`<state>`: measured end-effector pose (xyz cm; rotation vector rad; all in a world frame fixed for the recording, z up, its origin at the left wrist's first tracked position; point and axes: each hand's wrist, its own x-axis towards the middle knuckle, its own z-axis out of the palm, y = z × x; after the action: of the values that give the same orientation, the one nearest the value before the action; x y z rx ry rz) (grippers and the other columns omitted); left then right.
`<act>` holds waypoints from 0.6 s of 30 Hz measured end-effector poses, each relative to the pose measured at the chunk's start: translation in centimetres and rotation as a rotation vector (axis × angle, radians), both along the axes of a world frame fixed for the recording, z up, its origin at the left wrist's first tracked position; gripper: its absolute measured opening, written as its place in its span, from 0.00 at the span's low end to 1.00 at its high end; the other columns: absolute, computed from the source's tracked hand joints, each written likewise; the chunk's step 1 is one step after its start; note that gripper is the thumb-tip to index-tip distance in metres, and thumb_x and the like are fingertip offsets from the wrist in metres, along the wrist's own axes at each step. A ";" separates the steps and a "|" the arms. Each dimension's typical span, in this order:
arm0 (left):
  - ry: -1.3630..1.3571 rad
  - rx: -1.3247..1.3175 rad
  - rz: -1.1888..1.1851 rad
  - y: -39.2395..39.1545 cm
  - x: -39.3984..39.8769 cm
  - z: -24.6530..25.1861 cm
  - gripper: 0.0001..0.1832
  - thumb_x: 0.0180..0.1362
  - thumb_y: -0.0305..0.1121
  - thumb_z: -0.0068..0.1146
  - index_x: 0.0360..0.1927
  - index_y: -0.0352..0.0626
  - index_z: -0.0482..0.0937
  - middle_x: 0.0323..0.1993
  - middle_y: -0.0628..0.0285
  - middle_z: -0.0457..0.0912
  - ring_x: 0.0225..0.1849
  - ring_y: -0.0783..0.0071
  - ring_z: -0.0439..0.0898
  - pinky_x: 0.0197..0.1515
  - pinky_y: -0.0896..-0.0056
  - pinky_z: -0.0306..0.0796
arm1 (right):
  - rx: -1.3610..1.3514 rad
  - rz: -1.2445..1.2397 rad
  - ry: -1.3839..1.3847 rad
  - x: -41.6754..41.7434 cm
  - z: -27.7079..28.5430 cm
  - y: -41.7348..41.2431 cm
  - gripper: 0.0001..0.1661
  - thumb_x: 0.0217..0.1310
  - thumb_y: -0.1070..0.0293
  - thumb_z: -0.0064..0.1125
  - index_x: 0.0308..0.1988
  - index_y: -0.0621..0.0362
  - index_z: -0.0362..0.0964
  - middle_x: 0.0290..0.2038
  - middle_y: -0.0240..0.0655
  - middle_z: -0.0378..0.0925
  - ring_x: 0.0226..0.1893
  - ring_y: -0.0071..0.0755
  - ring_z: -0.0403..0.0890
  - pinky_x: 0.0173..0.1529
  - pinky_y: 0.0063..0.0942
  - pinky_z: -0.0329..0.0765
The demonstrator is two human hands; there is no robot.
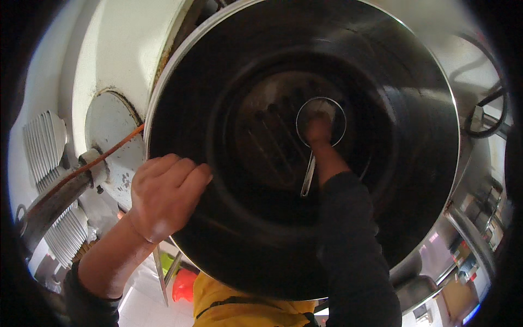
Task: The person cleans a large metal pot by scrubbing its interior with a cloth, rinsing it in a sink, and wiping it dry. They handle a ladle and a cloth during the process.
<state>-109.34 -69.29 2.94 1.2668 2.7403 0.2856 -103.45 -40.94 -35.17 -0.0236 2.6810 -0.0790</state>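
A very large, deep metal pot with a dark inside fills the middle of the picture. On its left rim rests my left hand, the fingers curled over the edge. My right hand reaches far down into the pot, in a black sleeve. It is inside the ring of a round long-handled strainer, whose handle points towards me. Something pale shows at my fingertips, too blurred to name. Whether those fingers close on anything is hidden. Several dark bars or streaks show at the pot's bottom.
Left of the pot are a grey round metal plate, an orange tube and stacked white dishes. A red container sits below. To the right are a black hose and a curved metal pot handle. Yellow cloth covers my front.
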 end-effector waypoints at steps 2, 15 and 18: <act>-0.021 -0.009 -0.028 0.9 -0.8 0.4 0.06 0.45 0.30 0.60 0.28 0.44 0.78 0.22 0.64 0.74 0.26 0.67 0.76 0.29 0.66 0.69 | -0.045 0.006 -0.013 1.1 -2.3 2.2 0.19 0.55 0.62 0.54 0.48 0.54 0.74 0.49 0.46 0.78 0.49 0.54 0.78 0.53 0.45 0.73; -0.189 0.485 0.035 1.0 1.8 -1.2 0.22 0.62 0.38 0.49 0.58 0.42 0.72 0.53 0.52 0.77 0.55 0.54 0.75 0.59 0.58 0.67 | -1.097 -0.581 -0.092 4.2 37.6 -2.4 0.23 0.48 0.77 0.59 0.46 0.58 0.65 0.40 0.39 0.77 0.42 0.34 0.78 0.47 0.30 0.74; -0.732 0.570 0.207 3.8 2.8 -1.0 0.26 0.69 0.48 0.39 0.58 0.38 0.72 0.56 0.53 0.76 0.57 0.58 0.73 0.62 0.60 0.62 | -1.311 -0.668 -0.082 4.4 45.2 -4.1 0.22 0.50 0.81 0.57 0.47 0.59 0.65 0.39 0.35 0.75 0.42 0.26 0.75 0.46 0.25 0.73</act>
<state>-106.49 -65.44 1.94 0.7180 2.1832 1.3220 -99.04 -45.08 10.06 0.4359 1.9597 -1.8897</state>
